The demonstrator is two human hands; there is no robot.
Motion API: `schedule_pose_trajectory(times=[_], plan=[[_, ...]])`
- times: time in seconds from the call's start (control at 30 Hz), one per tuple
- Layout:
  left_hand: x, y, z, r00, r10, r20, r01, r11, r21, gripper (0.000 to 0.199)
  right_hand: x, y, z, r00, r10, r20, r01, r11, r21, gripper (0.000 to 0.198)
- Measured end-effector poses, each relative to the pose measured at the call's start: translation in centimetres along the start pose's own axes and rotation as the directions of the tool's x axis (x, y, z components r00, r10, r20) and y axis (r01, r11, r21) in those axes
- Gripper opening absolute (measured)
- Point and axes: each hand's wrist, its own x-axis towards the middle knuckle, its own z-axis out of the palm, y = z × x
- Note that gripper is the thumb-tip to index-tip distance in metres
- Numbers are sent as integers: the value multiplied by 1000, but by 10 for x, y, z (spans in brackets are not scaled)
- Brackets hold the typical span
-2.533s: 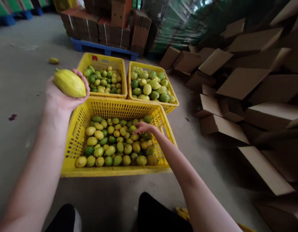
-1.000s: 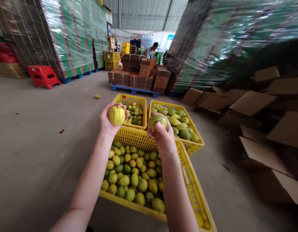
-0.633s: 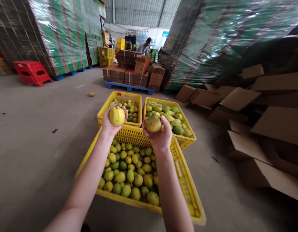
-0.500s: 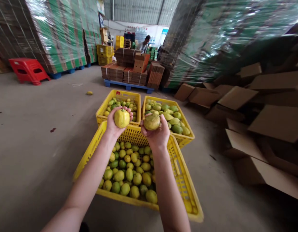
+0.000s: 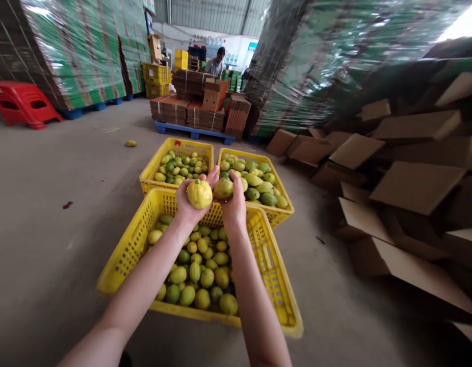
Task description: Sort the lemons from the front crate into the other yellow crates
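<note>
My left hand holds a ribbed yellow lemon on its palm, some fingers stretched out behind it. Beside it, my right hand grips a duller, greenish lemon between thumb and fingers. Both hands are over the far rim of the large yellow crate, which holds many yellow and green lemons. Behind it stand two more yellow crates. The left one has small lemons in it, the right one larger, longer green-yellow fruit.
Cardboard boxes lie heaped on the right. A blue pallet with bundled flat cartons stands ahead, with a person behind it. A red stool and a loose yellow fruit are on the floor at left. Wrapped stacks rise on both sides.
My hands have come closer together, each keeping its lemon. The right hand has turned its lemon, and the left hand's lemon is tilted slightly differently. The view has shifted a little to the right.
</note>
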Motion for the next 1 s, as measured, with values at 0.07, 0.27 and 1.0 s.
schedule_pose_trajectory(times=[0.07, 0.27, 1.0], plan=[[2, -7, -3, 998, 55, -29, -54, 998, 40, 18, -5, 8, 5, 990, -115, 75, 130, 964, -233, 68], [9, -2, -23, 988, 108, -108, -99, 992, 82, 21, -19, 5, 17, 844, -308, 440, 516, 690, -507, 72], [0, 35, 11, 939, 341, 44, -332, 863, 380, 45, -21, -19, 10, 943, -194, 270, 198, 980, 12, 44]])
